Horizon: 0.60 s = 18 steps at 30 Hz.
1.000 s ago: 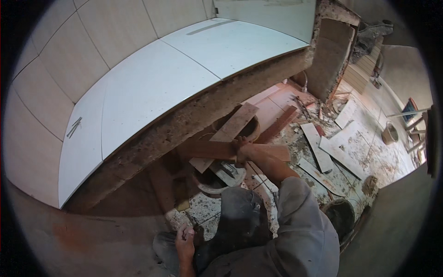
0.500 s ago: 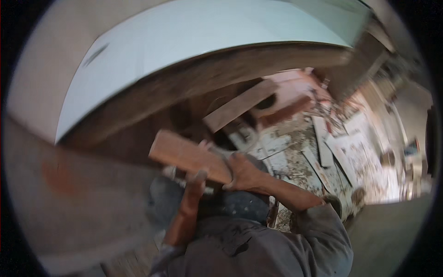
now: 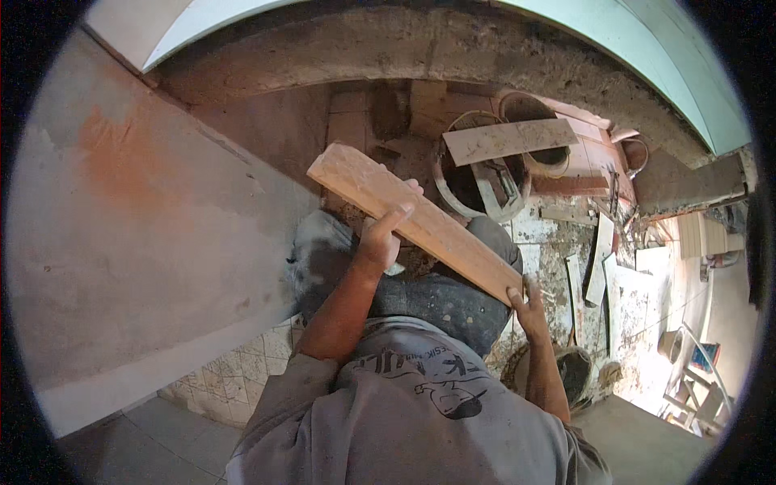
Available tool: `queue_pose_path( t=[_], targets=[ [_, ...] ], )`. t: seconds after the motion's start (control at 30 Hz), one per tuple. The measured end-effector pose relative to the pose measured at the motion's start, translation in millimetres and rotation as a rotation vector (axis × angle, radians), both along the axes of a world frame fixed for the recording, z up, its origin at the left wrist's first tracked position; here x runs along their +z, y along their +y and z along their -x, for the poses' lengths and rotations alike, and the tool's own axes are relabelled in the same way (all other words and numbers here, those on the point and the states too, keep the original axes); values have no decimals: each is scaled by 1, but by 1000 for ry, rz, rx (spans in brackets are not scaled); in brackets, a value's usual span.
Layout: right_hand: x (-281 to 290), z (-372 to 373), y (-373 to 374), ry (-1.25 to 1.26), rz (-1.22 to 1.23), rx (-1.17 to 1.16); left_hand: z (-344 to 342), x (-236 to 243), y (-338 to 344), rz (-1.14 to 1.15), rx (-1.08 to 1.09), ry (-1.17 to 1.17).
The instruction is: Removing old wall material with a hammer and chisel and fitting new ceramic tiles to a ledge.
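A long, flat, orange-brown wooden plank [image 3: 440, 225] slants across in front of my lap, its far end up to the left and its near end down to the right. My left hand [image 3: 384, 234] grips its lower edge around the middle, thumb on the near face and fingertips showing past the upper edge. At the near right end, my right hand [image 3: 529, 307] holds the plank with its thumb on top, the other fingers mostly hidden. Below the plank are my dark, dusty trousers [image 3: 436, 305].
Ahead stands a bucket [image 3: 443, 190] with a pale strip [image 3: 509, 141] lying across it. Overhead curves a rough concrete edge [image 3: 388, 52] under a white panel. A grey wall [image 3: 186, 242] rises at left. Pale offcuts [image 3: 600, 259] litter the floor; another bucket [image 3: 575, 373] sits by my right arm.
My right hand has slid to the plank's right end, and the plank now shows at greater length. The view has swung, revealing more of the buckets and floor.
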State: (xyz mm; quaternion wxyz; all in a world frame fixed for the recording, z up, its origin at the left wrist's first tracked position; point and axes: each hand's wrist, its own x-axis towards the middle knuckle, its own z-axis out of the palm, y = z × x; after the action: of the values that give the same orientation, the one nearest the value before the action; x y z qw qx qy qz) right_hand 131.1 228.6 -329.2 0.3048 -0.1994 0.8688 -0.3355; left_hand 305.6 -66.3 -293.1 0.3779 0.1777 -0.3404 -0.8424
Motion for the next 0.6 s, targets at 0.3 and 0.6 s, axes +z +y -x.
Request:
queue_pose_path(
  t=[0.3, 0.6],
  targets=[
    [-12, 15, 17, 230, 143, 211, 1, -29, -11, -37, 12, -198],
    [112, 76, -15, 240, 331, -148, -18, 60, -27, 98, -7, 132]
  ],
)
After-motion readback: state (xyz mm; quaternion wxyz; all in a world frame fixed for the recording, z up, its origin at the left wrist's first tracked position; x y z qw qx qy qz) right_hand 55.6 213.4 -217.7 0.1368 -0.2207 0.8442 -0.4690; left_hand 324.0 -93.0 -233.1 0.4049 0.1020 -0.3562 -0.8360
